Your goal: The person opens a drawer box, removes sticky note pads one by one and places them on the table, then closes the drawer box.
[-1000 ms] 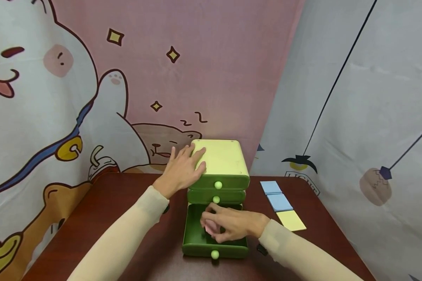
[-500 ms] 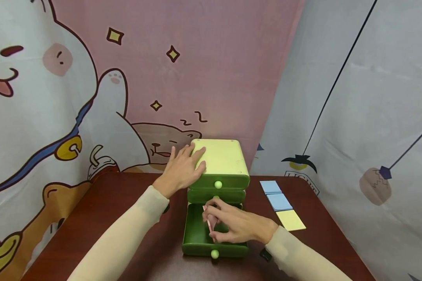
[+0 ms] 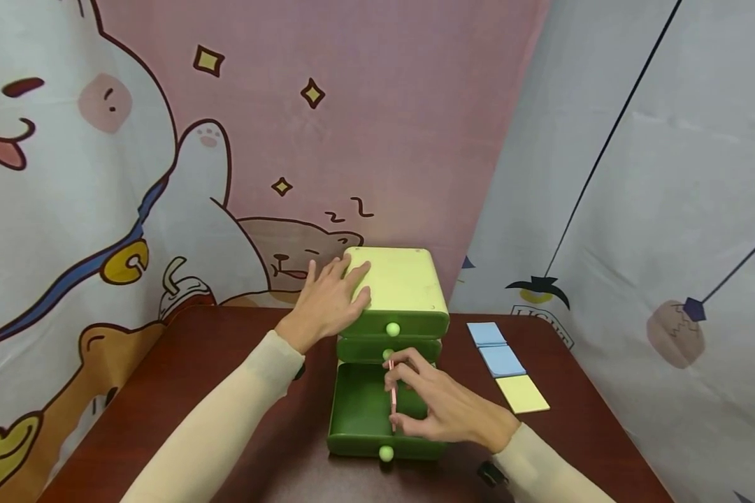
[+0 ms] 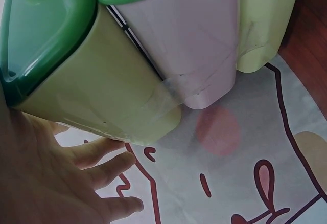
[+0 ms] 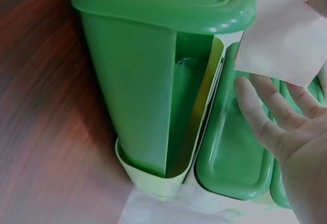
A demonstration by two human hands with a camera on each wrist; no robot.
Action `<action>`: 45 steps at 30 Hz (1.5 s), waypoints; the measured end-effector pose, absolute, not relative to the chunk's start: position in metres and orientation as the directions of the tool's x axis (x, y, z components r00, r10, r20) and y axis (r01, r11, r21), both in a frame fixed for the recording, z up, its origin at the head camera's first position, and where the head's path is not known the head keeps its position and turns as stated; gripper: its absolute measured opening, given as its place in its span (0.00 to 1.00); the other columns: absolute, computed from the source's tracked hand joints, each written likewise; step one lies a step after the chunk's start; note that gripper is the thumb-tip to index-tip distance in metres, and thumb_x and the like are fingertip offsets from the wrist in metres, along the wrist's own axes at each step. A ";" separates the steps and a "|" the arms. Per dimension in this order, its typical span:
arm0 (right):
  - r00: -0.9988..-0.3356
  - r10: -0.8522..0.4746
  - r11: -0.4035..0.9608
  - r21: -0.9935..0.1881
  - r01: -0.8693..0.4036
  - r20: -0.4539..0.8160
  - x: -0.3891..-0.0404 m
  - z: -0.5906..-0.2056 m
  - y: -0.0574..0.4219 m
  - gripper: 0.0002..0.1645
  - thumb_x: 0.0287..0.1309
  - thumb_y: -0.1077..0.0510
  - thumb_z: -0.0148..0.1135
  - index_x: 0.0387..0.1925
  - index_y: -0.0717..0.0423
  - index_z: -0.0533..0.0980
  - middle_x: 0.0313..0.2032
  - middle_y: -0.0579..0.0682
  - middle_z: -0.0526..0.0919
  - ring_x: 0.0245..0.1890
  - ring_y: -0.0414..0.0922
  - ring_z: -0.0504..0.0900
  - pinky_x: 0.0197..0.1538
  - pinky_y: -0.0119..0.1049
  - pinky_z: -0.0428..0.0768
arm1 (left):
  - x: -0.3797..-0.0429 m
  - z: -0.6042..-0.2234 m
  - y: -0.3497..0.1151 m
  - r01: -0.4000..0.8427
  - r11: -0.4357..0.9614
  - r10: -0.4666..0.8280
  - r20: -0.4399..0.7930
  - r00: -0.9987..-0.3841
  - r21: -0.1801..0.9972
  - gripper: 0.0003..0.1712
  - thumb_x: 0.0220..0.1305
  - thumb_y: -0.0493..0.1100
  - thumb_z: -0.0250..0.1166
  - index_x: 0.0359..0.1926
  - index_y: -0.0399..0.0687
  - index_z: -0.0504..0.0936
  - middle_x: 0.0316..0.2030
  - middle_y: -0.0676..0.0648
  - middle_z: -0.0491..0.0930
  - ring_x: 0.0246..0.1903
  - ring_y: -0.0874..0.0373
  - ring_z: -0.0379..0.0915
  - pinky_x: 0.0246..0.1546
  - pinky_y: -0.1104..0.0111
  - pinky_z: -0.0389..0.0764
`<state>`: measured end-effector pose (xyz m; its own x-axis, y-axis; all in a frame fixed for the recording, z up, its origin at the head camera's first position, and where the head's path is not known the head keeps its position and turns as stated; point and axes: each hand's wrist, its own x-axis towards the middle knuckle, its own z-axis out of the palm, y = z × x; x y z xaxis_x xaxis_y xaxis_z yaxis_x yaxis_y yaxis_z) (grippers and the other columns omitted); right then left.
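Observation:
A small drawer cabinet (image 3: 403, 279) with a pale yellow top and green drawer fronts stands on the table. Its bottom drawer (image 3: 355, 445) is pulled out. My left hand (image 3: 326, 304) rests on the cabinet's top left edge, fingers spread; in the left wrist view these fingers (image 4: 110, 170) lie along the edge of the casing. Over the drawer, my right hand (image 3: 443, 399) pinches a pink square sticky note pad (image 3: 393, 398), seen nearly edge-on from the head. The right wrist view shows the pad's broad face (image 5: 283, 40) and the hand's other fingers stretched out below it.
Two blue pads (image 3: 502, 361) and a yellow pad (image 3: 522, 393) lie in a row to the cabinet's right. Round knobs (image 3: 386, 453) stick out from the drawer fronts. A cartoon-printed cloth (image 3: 403, 126) hangs behind the dark red table (image 3: 239, 391).
My right hand has moved right with the pink pad, which has turned from showing its face to standing nearly edge-on in the head view. The left hand has kept its place on the cabinet.

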<state>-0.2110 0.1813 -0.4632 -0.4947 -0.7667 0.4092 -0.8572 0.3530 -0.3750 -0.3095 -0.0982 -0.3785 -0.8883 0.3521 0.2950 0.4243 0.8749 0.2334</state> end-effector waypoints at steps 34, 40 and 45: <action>-0.618 -0.555 0.596 -0.252 -0.762 0.556 -0.192 -0.463 0.235 0.40 0.64 0.56 0.82 0.75 0.41 0.77 0.73 0.52 0.81 0.72 0.46 0.83 0.68 0.43 0.88 | -0.308 -0.378 -0.097 0.423 0.873 0.351 0.288 -0.891 0.243 0.40 0.90 0.66 0.41 0.94 0.64 0.64 0.94 0.39 0.58 0.94 0.35 0.54 0.93 0.25 0.42; -0.683 -0.499 0.646 -0.296 -0.703 0.533 -0.192 -0.465 0.247 0.42 0.63 0.56 0.82 0.75 0.55 0.74 0.72 0.50 0.83 0.71 0.46 0.85 0.74 0.30 0.80 | -0.307 -0.378 -0.096 0.425 0.871 0.349 0.296 -0.889 0.248 0.39 0.91 0.65 0.43 0.94 0.64 0.65 0.94 0.39 0.58 0.94 0.35 0.54 0.93 0.25 0.42; -0.729 -0.458 0.666 -0.346 -0.661 0.509 -0.191 -0.468 0.256 0.44 0.63 0.57 0.83 0.75 0.57 0.72 0.69 0.49 0.87 0.62 0.39 0.87 0.60 0.44 0.92 | -0.308 -0.378 -0.096 0.423 0.871 0.347 0.296 -0.890 0.249 0.39 0.91 0.65 0.42 0.94 0.64 0.65 0.94 0.40 0.58 0.94 0.35 0.53 0.93 0.26 0.41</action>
<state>-0.1911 0.2563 -0.4685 -0.7286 -0.4580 0.5092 -0.6606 0.6662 -0.3461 -0.3078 -0.0961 -0.3776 -0.8899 0.3472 0.2959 0.4229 0.8712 0.2495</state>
